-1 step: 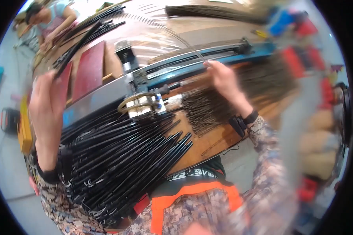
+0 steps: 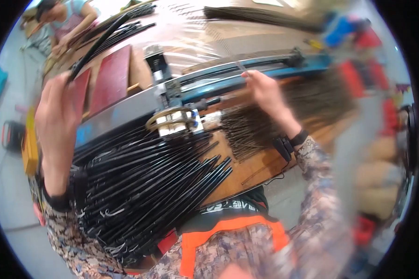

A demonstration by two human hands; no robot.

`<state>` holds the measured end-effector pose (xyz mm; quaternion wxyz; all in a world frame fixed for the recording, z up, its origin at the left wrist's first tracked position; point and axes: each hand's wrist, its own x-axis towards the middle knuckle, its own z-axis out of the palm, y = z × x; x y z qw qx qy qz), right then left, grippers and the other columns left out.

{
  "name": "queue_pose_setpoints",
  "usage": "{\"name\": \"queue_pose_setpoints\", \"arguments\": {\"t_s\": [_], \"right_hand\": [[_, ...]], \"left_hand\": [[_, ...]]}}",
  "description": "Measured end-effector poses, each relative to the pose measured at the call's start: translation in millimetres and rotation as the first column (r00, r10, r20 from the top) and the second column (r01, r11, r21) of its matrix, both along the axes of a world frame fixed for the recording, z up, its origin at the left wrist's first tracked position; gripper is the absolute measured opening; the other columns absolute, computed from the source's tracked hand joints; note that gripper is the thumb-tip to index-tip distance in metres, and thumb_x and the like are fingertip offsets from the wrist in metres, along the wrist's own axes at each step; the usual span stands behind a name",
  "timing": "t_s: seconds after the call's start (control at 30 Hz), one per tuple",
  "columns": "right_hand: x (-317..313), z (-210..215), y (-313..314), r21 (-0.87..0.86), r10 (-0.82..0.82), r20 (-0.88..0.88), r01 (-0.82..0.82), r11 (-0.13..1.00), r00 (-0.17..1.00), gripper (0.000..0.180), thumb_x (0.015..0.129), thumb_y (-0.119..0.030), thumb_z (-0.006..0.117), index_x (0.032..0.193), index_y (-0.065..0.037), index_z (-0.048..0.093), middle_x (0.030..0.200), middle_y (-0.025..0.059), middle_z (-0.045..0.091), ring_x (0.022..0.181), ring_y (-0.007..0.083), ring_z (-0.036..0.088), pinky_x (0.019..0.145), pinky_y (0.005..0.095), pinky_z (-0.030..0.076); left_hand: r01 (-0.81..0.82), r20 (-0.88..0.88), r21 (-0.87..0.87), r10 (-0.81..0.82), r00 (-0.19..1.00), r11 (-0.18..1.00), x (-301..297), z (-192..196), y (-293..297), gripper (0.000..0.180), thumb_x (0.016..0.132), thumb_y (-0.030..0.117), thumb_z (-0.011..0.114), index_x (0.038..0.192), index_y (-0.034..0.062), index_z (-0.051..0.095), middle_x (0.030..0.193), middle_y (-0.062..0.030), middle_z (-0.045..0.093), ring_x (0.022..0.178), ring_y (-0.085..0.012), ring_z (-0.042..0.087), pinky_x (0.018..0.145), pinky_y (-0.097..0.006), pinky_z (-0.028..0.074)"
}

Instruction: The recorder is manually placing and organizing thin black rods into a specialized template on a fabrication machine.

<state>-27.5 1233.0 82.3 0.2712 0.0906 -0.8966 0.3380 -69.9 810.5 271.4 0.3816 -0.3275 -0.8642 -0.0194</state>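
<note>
A black tube [image 2: 100,44] slants up and away from my left hand [image 2: 58,111], whose fingers are wrapped round its near end. My right hand [image 2: 266,95] pinches the end of a long thin coil spring [image 2: 241,67] above the blue rail. The rest of that spring rises toward the far side as a faint blur. Below and between my hands lies a spread pile of black tubes [image 2: 139,181]. Near my right forearm is a thick bundle of similar thin springs [image 2: 246,132], partly hidden by that arm.
A bench machine with a metal clamp block [image 2: 174,122] and a long blue rail [image 2: 200,93] crosses the middle. Dark red boards [image 2: 111,79] lie beyond it. Another spring bundle [image 2: 256,16] is at the back. A co-worker [image 2: 72,23] sits at the far left.
The spring in my right hand, a clear curve reaching far left before, is now blurred and steeper. Both hands keep their holds. The whole view has shifted slightly.
</note>
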Motion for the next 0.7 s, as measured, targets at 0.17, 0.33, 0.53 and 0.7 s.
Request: {"name": "queue_pose_setpoints", "arguments": {"t_s": [0.17,0.33,0.53,0.7], "right_hand": [[-30,87,-100,-0.211,0.335,0.065,-0.315,0.925,0.94,0.019,0.098,-0.017,0.06,0.112,-0.009,0.069,0.09,0.0051,0.072,0.081,0.0138,0.068,0.07,0.0273,0.054],[-30,108,-127,-0.022,0.449,-0.175,-0.459,0.888,0.876,0.013,0.091,-0.021,0.068,0.097,-0.011,0.076,0.094,-0.0007,0.075,0.086,0.0098,0.069,0.082,0.0294,0.051],[-33,124,-140,0.054,0.47,-0.16,-0.468,0.882,0.868,0.012,0.089,-0.026,0.07,0.09,-0.016,0.076,0.091,-0.0028,0.075,0.088,0.0122,0.065,0.096,0.0327,0.034],[-28,118,-159,0.392,0.403,0.126,-0.418,0.819,0.907,0.01,0.089,-0.024,0.068,0.09,-0.015,0.073,0.08,0.0001,0.068,0.086,0.0178,0.063,0.097,0.034,0.034]], "left_hand": [[0.005,0.02,0.062,-0.006,1.0,0.998,57,59,-9,0.025,0.093,0.004,0.059,0.118,0.0002,0.061,0.1,-0.02,0.064,0.091,-0.0377,0.063,0.076,-0.041,0.05],[-0.003,0.073,0.054,-0.001,0.997,0.999,118,83,-43,0.028,0.092,0.003,0.06,0.12,0.0037,0.062,0.09,-0.0194,0.063,0.081,-0.0353,0.061,0.071,-0.041,0.048],[-0.228,0.213,-0.09,0.242,0.946,0.97,148,106,-65,0.035,0.091,0.003,0.061,0.125,0.0107,0.062,0.077,-0.0158,0.056,0.07,-0.033,0.057,0.064,-0.041,0.046],[-0.184,0.225,-0.009,0.182,0.957,0.983,144,71,-54,0.037,0.091,0.005,0.062,0.127,0.0153,0.062,0.076,-0.014,0.055,0.067,-0.0318,0.056,0.062,-0.041,0.044]]}}
